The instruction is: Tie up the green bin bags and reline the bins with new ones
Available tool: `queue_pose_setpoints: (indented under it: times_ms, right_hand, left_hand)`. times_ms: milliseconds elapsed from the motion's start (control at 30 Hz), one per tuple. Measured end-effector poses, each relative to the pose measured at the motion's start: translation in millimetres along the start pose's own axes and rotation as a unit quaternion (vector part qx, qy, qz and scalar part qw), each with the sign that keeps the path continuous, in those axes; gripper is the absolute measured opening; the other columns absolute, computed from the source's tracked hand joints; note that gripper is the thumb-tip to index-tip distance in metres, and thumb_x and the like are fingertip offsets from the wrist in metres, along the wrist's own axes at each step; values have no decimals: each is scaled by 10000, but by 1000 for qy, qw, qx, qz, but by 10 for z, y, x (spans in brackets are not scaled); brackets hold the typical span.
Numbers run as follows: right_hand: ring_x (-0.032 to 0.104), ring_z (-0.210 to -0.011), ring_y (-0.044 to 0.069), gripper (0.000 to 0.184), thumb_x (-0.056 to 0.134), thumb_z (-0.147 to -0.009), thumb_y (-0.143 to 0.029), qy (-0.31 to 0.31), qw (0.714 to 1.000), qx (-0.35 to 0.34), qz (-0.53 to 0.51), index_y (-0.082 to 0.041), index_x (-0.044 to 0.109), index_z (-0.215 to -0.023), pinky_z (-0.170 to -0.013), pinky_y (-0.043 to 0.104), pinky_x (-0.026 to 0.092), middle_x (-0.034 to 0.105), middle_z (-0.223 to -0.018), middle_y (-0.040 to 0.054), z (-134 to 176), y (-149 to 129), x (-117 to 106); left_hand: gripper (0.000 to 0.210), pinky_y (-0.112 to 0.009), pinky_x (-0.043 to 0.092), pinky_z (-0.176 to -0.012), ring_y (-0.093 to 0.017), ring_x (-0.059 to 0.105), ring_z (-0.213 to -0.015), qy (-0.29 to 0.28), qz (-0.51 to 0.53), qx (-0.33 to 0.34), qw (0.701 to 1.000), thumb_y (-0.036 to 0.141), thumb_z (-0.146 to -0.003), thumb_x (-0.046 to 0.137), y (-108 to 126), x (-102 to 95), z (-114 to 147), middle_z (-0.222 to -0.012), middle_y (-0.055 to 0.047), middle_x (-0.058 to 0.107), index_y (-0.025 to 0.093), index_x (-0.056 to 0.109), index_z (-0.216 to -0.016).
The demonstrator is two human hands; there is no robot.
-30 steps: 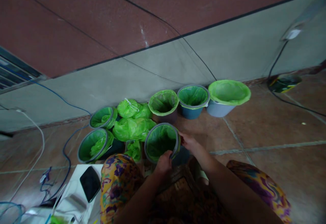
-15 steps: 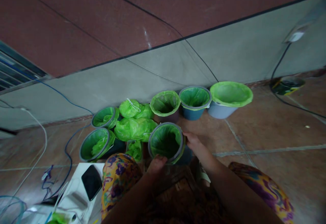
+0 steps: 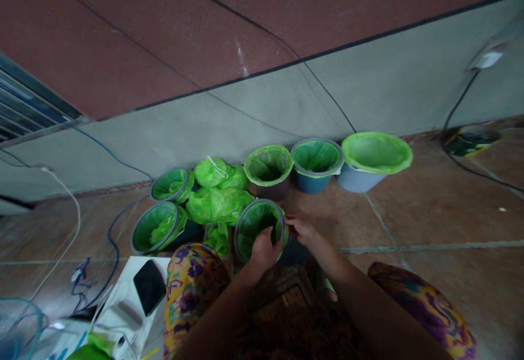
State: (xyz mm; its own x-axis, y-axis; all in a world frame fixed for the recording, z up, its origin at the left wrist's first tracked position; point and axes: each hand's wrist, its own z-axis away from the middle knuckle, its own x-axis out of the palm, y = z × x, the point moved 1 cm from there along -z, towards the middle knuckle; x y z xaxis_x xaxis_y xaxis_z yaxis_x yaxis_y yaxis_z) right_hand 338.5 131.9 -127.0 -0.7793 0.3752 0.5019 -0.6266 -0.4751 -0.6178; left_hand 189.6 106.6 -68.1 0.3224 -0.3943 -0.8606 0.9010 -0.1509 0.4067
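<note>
A grey-rimmed bin (image 3: 260, 202) lined with a green plastic bag stands tilted toward me, between my knees. My left hand (image 3: 266, 248) reaches over its near rim, with the fingertips inside the opening against the dark interior; whether they grip the liner is unclear. At the right side of the same bin, my right hand (image 3: 302, 228) has its fingers closed at the rim, where the liner's edge folds over. Close by on the left lie green bundled bags (image 3: 219, 204) and a small container with a crumpled green bag (image 3: 216, 238).
Along the wall stand a dark lined bin (image 3: 268, 166), a blue lined bin (image 3: 313, 182) and a pale lined bin (image 3: 360, 180). Two more bins (image 3: 153, 229) lean at left. A phone (image 3: 149, 288) lies on a white surface (image 3: 133, 264). Cables cross the floor.
My left hand has moved up from the near rim to reach into the bin's opening. The bin has tilted slightly left, and my right hand has shifted slightly left with its rim.
</note>
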Motion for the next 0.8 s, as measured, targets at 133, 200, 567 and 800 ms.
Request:
queue_pose_setpoints:
  times_ms: [133, 200, 567, 800]
  right_hand:
    - [606, -544, 129, 165, 668, -627, -81, 17, 1000, 7, 2, -198, 662, -743, -560, 244, 485, 675, -611, -29, -43, 4, 11]
    - [603, -533, 126, 183, 676, -627, -79, 43, 999, 7, 2, -197, 658, -766, -534, 235, 474, 675, -610, -34, -89, 9, -8]
    - [600, -516, 121, 154, 685, -641, -72, 86, 996, -6, -3, -192, 639, -725, -529, 237, 473, 667, -589, -32, -217, 7, -143]
    - [595, -518, 146, 112, 654, -725, -133, 41, 999, -17, 6, -171, 648, -620, -554, 274, 498, 668, -576, 22, -167, 25, -104]
  left_hand:
    - [334, -331, 439, -991, -244, 618, -1105, -21, -12, -6, 1000, 241, -865, 530, 132, 89, -26, -1178, -126, 671, 119, 655, -1150]
    - [281, -313, 453, -953, -232, 632, -1058, -32, -24, 7, 999, 216, -849, 539, 154, 126, 23, -1126, -117, 682, 127, 679, -1077]
    - [202, -277, 455, -844, -204, 639, -955, -101, -79, 41, 991, 156, -823, 499, 91, 170, 276, -1010, -98, 662, 154, 651, -956]
    - [222, -309, 479, -843, -220, 628, -960, -145, -146, 110, 972, 175, -859, 441, 20, 132, 444, -1017, -108, 645, 149, 626, -978]
